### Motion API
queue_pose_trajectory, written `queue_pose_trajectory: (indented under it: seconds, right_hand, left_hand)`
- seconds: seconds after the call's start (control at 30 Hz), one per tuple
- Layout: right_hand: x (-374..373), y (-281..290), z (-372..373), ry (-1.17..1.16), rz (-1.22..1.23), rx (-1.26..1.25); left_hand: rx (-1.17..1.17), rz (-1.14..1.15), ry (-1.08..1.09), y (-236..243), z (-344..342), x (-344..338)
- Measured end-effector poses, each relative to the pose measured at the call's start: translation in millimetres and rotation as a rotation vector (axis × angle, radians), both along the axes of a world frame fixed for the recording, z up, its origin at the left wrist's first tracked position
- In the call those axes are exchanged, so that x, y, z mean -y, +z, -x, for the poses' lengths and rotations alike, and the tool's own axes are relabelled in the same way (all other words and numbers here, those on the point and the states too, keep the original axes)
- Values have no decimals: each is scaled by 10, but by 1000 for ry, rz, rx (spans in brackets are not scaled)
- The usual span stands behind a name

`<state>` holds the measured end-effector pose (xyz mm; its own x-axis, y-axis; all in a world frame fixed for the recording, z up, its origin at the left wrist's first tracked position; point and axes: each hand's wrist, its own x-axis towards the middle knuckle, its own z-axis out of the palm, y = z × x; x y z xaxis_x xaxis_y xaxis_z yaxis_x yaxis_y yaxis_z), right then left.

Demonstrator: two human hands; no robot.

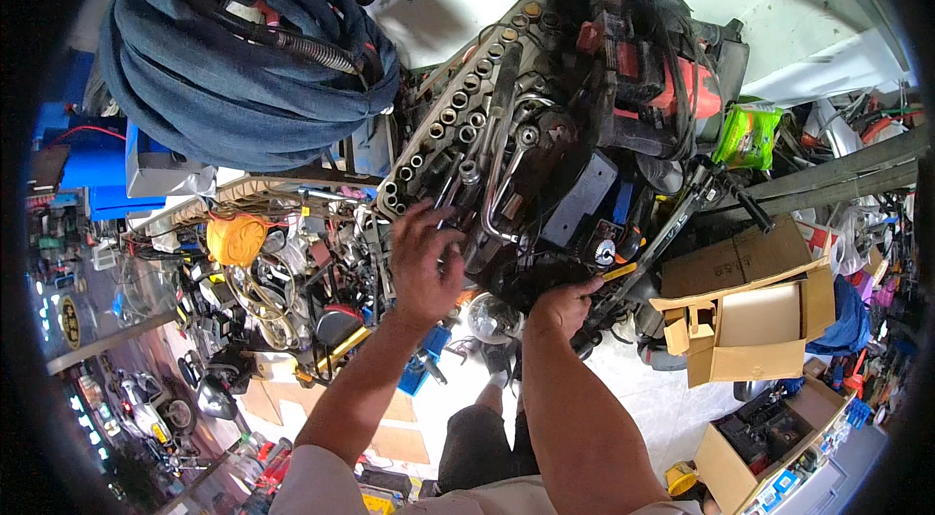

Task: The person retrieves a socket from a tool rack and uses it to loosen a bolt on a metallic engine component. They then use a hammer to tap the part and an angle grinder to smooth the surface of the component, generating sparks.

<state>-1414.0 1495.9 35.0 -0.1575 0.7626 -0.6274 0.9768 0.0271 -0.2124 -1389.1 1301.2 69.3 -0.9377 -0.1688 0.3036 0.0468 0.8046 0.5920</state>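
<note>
My left hand [427,271] reaches over the lower left of a dark tool tray, fingers curved and apart at slim metal tools, with nothing clearly held. Rows of silver sockets [467,101] line the tray beside wrenches [492,186]. My right hand [565,308] is closed at the tray's black lower edge, thumb beside a thin yellow-handled item [618,271]; what its fingers grip is hidden. A grey plate [575,198] and a small round dial [606,252] sit above it. Behind lies a red and black power tool [682,86] with cables.
A coiled dark-sleeved hose [234,106] sits upper left, a green packet [747,133] at right. An opened cardboard box [755,355] and a tool-filled carton [730,447] are at right. Cluttered tools and a yellow cloth [237,237] crowd the left; my feet are below.
</note>
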Motion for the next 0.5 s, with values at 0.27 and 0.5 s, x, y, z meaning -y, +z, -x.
queue_pose_trajectory:
  seconds: [0.27,0.5]
  right_hand:
    - [-21,-204,-35,28,-45,-3]
    - [-32,-231,-29,9,-54,5]
  left_hand:
    - [-54,181,102,74,332,586]
    - [129,278,-9,108,746,529]
